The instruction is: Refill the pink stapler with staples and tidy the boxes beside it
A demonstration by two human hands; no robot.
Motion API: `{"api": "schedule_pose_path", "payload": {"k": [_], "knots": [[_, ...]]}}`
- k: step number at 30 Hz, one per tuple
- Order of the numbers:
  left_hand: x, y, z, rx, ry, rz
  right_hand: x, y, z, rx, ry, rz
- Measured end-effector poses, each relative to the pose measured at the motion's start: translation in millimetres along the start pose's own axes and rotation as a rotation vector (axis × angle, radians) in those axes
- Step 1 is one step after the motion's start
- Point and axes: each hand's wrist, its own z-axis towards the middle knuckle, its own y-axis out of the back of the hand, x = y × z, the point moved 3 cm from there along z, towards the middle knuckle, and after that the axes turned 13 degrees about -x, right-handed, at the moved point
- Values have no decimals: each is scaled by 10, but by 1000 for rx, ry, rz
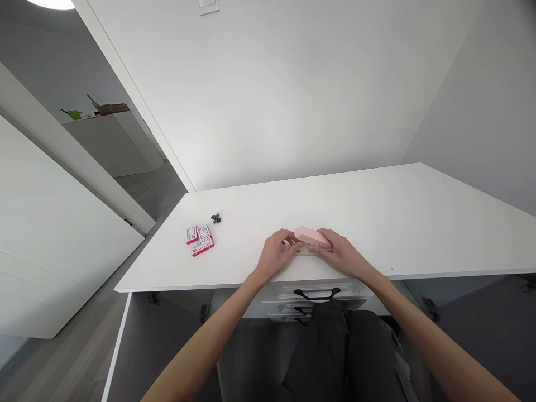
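Note:
A pink stapler (313, 237) with a pale base is at the middle front of the white tabletop, its pink top tilted up toward the left. My right hand (340, 254) is closed round its right end, thumb in front and fingers behind. At the left end, my left hand (278, 252) is closed with bent fingers, thumb and fingertips against the stapler. What lies between those left fingertips is too small to make out. Farther left on the tabletop are three small red-and-white boxes (203, 246). Behind them sits a little cluster of black clips (216, 218).
The white tabletop (419, 223) meets a wall at the back. Below its front edge are drawers with black handles (317, 293) and open cabinet doors (167, 346) on both sides. My knees (347, 346) are under the edge. A doorway is on the left.

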Motion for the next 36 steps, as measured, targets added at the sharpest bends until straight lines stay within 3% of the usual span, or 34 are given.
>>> {"api": "schedule_pose_path", "payload": {"k": [5, 11, 21, 29, 36], "knots": [[59, -28, -5, -18, -25, 37, 77, 16, 49, 50, -37, 121], [58, -117, -2, 48, -81, 64, 118, 43, 38, 74, -90, 182], [27, -116, -12, 68, -57, 51, 124, 34, 34, 141, -79, 245], [42, -136, -15, 116, -80, 111, 60, 100, 27, -40, -120, 429], [109, -131, -4, 27, -45, 188, -77, 147, 45, -212, -281, 561]]}}
